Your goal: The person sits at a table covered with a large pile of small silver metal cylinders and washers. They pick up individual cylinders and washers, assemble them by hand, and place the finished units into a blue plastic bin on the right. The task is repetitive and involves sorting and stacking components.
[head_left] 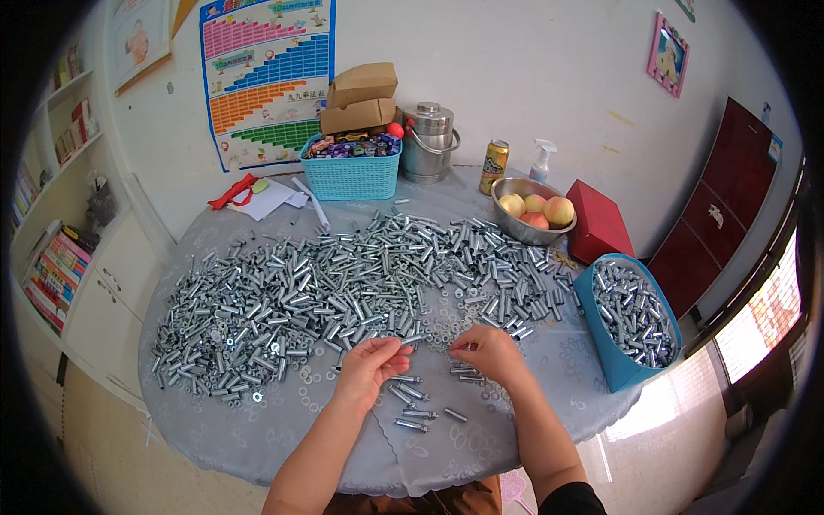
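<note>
My left hand is closed, with a silvery metal sleeve anchor pinched between thumb and fingertips, pointing right. Just to its right, my right hand is closed in a pinch over the washers; what its fingertips hold, if anything, is too small to make out. A wide heap of metal sleeves, bolts and nuts spreads beyond both hands. Flat washers lie loose between the hands. Several sleeve anchors rest on the grey tablecloth nearer me, between my forearms.
A blue bin full of sleeve anchors stands at the table's right edge. Behind the heap are a blue basket of toys, a steel pot, a can, a spray bottle, a fruit bowl and a red box.
</note>
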A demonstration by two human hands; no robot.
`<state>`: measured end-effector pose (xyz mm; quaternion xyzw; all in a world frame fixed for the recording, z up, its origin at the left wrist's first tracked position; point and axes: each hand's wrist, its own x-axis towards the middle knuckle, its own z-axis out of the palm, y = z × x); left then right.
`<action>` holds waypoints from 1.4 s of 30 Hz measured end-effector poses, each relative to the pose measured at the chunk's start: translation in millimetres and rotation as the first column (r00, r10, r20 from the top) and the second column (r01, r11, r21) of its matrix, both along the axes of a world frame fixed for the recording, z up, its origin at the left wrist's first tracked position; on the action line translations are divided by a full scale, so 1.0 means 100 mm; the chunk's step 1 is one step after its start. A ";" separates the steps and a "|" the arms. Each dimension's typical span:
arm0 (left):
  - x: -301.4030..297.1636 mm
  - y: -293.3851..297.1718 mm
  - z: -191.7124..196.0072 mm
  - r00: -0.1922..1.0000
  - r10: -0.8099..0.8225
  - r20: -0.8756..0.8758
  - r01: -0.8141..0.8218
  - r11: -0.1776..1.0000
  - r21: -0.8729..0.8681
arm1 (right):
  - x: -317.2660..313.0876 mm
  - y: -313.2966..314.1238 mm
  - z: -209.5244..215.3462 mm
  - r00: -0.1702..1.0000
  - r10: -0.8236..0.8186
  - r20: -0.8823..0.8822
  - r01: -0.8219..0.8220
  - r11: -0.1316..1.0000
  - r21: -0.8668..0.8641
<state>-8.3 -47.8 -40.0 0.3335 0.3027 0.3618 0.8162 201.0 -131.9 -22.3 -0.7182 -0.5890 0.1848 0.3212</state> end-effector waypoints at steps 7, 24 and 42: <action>0.01 -0.02 0.02 0.999 -0.027 -0.019 0.027 1.000 0.009 | 0.02 0.04 -0.14 0.973 0.126 0.192 -0.127 0.992 -0.004; 0.02 -0.04 0.00 0.996 -0.082 -0.023 0.081 0.997 -0.009 | -0.07 0.05 0.02 0.691 0.118 -0.713 -0.101 0.993 0.067; 0.01 -0.01 -0.07 0.996 -0.076 0.038 0.078 0.995 -0.067 | -0.11 -0.03 0.20 0.994 -0.105 -0.034 0.102 0.991 -0.084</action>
